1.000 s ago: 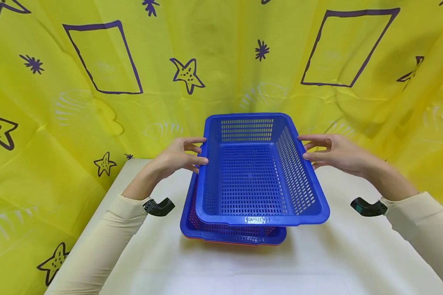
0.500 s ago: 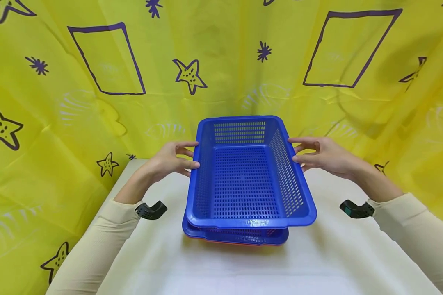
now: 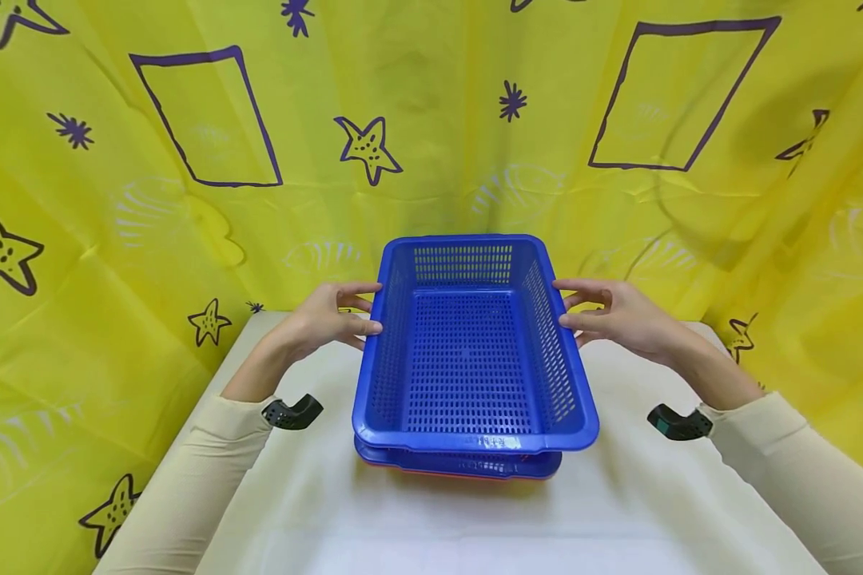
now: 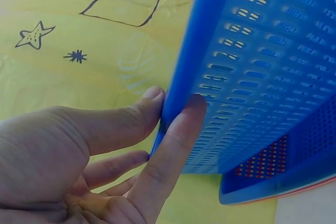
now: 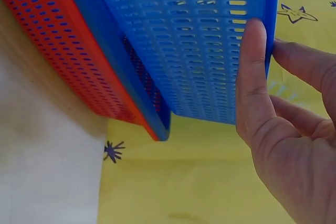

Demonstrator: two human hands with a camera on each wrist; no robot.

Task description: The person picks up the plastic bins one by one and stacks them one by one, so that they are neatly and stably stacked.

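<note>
A blue slotted plastic basket (image 3: 467, 359) is held level above a stack, its opening facing up. My left hand (image 3: 331, 318) pinches its left rim between thumb and fingers. On the opposite rim my right hand (image 3: 611, 319) does the same, with fingers under the edge in the right wrist view. Below it sits a second blue basket (image 3: 467, 463), nested inside a red basket (image 5: 79, 61). The raised basket covers most of that stack in the head view; in the right wrist view its lower part reaches down into the lower blue basket's opening.
The stack stands on a white table (image 3: 431, 527). A yellow curtain (image 3: 446, 144) with dark star and frame drawings hangs behind and along the left side. Each wrist wears a black device, one on the left (image 3: 292, 412) and one on the right (image 3: 679, 423).
Both hands have carried the upper blue basket left and slightly lower, so it lines up more closely over the stack. The stack itself has stayed put.
</note>
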